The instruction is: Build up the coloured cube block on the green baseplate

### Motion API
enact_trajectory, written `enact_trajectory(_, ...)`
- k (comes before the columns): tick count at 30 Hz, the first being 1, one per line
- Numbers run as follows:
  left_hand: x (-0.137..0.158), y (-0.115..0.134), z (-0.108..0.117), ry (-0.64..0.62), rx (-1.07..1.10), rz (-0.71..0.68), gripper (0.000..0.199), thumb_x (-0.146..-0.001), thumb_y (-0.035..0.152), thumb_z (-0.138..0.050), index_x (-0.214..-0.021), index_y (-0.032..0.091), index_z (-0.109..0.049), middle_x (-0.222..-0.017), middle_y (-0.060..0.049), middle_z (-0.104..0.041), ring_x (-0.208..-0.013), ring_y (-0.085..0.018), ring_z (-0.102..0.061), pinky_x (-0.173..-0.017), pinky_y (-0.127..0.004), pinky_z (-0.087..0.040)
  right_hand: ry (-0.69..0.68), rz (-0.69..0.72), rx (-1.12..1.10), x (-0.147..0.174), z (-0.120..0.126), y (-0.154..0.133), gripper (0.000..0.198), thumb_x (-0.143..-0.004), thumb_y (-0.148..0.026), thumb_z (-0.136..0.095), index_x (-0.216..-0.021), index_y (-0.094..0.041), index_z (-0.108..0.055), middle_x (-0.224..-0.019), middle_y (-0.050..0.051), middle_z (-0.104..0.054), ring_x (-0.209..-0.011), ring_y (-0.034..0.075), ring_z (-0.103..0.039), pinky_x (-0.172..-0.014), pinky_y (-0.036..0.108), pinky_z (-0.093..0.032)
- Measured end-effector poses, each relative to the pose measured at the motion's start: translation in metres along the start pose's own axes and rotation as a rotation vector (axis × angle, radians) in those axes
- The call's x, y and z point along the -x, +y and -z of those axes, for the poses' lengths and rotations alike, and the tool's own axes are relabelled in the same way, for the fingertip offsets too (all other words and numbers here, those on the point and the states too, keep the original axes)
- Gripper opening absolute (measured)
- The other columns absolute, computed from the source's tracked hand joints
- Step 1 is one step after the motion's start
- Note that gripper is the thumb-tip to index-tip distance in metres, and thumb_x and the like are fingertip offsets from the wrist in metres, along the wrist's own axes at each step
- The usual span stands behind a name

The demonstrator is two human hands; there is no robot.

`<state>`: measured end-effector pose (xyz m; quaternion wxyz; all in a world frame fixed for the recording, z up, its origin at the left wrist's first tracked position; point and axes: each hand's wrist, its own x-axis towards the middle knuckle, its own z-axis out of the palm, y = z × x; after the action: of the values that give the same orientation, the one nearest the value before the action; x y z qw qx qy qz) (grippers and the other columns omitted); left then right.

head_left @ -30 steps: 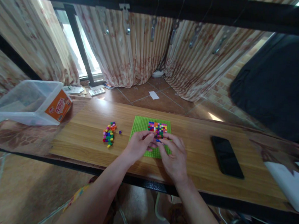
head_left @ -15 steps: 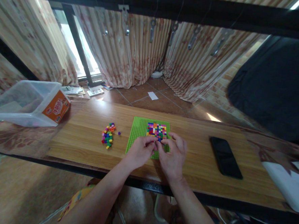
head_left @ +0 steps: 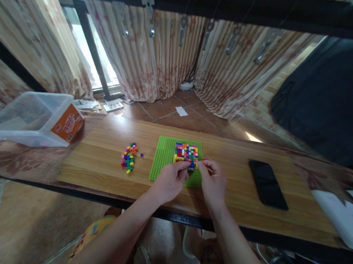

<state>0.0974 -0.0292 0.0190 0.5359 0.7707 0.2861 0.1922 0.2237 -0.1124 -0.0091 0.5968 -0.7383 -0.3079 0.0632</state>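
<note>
A green studded baseplate point(head_left: 162, 155) lies on the wooden table, with a block of small multicoloured bricks point(head_left: 187, 150) on its right half. At the block's front edge is my left hand point(head_left: 170, 181), its thumb and forefinger closed beside a blue brick point(head_left: 193, 165). My right hand point(head_left: 214, 180) has its fingers pinched at the block's front right corner. Whatever either hand holds is too small or covered to name. Left of the plate lies a heap of loose coloured bricks point(head_left: 128, 159), with a single purple brick point(head_left: 142, 155) next to it.
A black phone point(head_left: 268, 184) lies on the right of the wooden table point(head_left: 237, 207). To the left stands a clear plastic box point(head_left: 29, 135) with an orange label. White paper point(head_left: 335, 217) is at the far right. A dark bar runs across the top of the view.
My right hand has moved slightly right, away from my left fingertips, to the block's corner. More of the block's front now shows. The loose bricks have stayed in place.
</note>
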Motion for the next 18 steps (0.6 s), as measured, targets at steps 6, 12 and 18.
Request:
enact_trajectory(6, 0.005, 0.006, -0.001, 0.028, -0.191, -0.014, 0.044, -0.087, 0.015, -0.046, -0.125, 0.020, -0.067, -0.094, -0.007, -0.075, -0.077, -0.020, -0.068, -0.077, -0.031, -0.052, -0.021, -0.168, -0.074, -0.002, -0.010, 0.008, 0.037, -0.075, -0.054, -0.072, -0.084, -0.018, -0.068, -0.082, 0.006, -0.072, -0.076, 0.021, -0.065, -0.070, 0.034, -0.051)
enact_trajectory(12, 0.008, 0.010, -0.003, 0.009, -0.243, -0.037, 0.046, -0.089, 0.016, -0.046, -0.131, 0.021, -0.064, -0.098, -0.008, -0.076, -0.077, -0.021, -0.069, -0.083, -0.035, -0.053, -0.035, -0.152, -0.070, -0.003, -0.012, 0.009, 0.037, -0.072, -0.053, -0.075, -0.083, -0.018, -0.067, -0.082, 0.006, -0.072, -0.075, 0.021, -0.064, -0.071, 0.035, -0.051)
enact_trajectory(18, 0.008, 0.008, -0.004, 0.036, -0.283, -0.069, 0.046, -0.089, 0.016, -0.047, -0.131, 0.022, -0.064, -0.111, -0.010, -0.075, -0.093, -0.025, -0.071, -0.089, -0.038, -0.053, -0.012, -0.164, -0.102, -0.004, -0.015, 0.005, 0.035, -0.071, -0.050, -0.075, -0.084, -0.018, -0.066, -0.079, 0.005, -0.070, -0.071, 0.020, -0.064, -0.067, 0.034, -0.050)
